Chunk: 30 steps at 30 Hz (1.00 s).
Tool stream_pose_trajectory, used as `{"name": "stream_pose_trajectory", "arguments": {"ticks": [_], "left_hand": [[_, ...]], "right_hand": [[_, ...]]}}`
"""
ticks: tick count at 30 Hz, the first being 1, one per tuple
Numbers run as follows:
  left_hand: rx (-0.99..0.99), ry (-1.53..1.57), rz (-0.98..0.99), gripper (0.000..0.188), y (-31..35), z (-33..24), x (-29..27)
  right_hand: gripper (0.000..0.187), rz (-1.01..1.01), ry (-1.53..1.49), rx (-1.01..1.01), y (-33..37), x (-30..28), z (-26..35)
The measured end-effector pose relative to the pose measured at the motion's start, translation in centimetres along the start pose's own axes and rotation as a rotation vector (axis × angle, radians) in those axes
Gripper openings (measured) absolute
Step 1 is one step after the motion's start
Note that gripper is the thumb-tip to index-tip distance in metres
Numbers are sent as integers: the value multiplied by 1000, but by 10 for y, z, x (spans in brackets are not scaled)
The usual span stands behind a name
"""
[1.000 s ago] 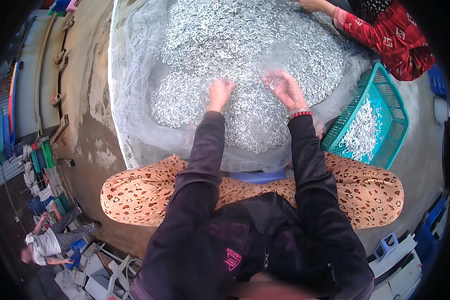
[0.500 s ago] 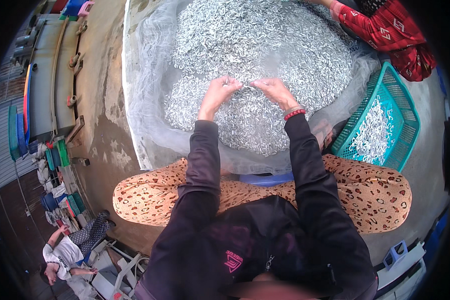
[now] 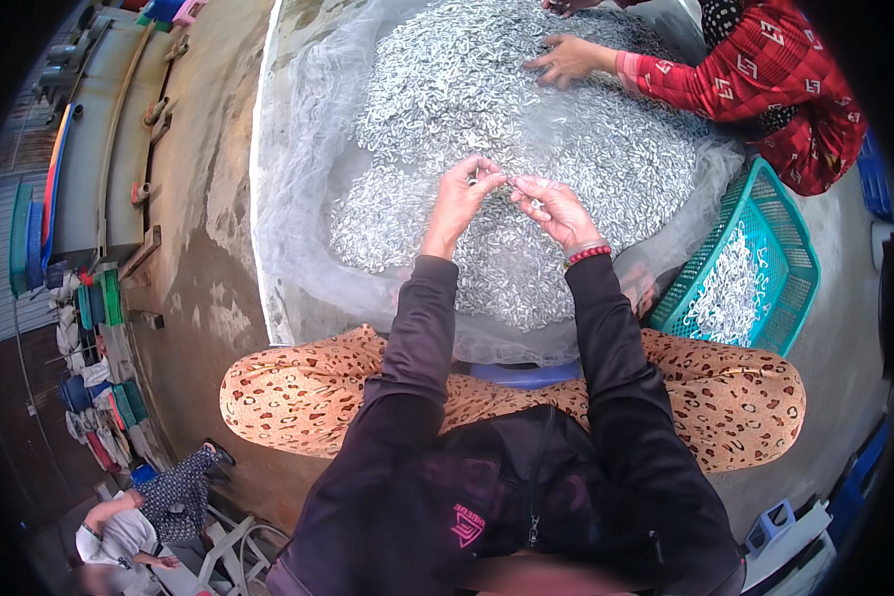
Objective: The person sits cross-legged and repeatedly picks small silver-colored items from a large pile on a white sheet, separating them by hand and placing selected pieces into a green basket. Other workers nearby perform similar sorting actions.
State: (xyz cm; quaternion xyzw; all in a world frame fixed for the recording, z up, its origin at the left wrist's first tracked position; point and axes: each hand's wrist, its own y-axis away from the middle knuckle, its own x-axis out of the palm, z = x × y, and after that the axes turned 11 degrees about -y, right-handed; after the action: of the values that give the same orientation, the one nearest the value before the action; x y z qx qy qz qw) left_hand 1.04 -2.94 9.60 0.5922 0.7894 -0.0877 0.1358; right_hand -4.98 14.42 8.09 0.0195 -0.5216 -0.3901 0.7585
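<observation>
A broad heap of small silvery fish (image 3: 437, 94) is spread on a pale sheer net (image 3: 303, 199) in front of me. Over the near middle of the heap, my left hand (image 3: 463, 202) pinches with thumb and forefinger. My right hand (image 3: 556, 211), a red bead bracelet at its wrist, meets it fingertip to fingertip, its other fingers curled. Between the fingertips is a tiny silvery piece that looks like one of the fish, partly hidden by the fingers.
At my right stands a teal plastic basket (image 3: 807, 268) holding more small fish. A co-worker in a red patterned sleeve (image 3: 685, 84) reaches over the far right of the heap, one hand (image 3: 571, 62) on it. Another person (image 3: 119, 531) is at the lower left.
My hands have drawn closer together, the right one turning so its fingers curl more. The co-worker's hands have come into view over the heap. The whole view has shifted slightly.
</observation>
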Motion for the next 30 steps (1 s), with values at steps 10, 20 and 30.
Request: {"name": "stream_pose_trajectory", "arguments": {"ticks": [10, 20, 30], "left_hand": [[-114, 61, 81, 12, 5, -28, -17], [241, -545, 292, 20, 3, -40, -19], [-36, -421, 258, 25, 8, -3, -26]], "right_hand": [[14, 104, -7, -94, 8, 24, 1], [15, -16, 341, 104, 26, 25, 40], [27, 42, 318, -131, 28, 13, 48]]}}
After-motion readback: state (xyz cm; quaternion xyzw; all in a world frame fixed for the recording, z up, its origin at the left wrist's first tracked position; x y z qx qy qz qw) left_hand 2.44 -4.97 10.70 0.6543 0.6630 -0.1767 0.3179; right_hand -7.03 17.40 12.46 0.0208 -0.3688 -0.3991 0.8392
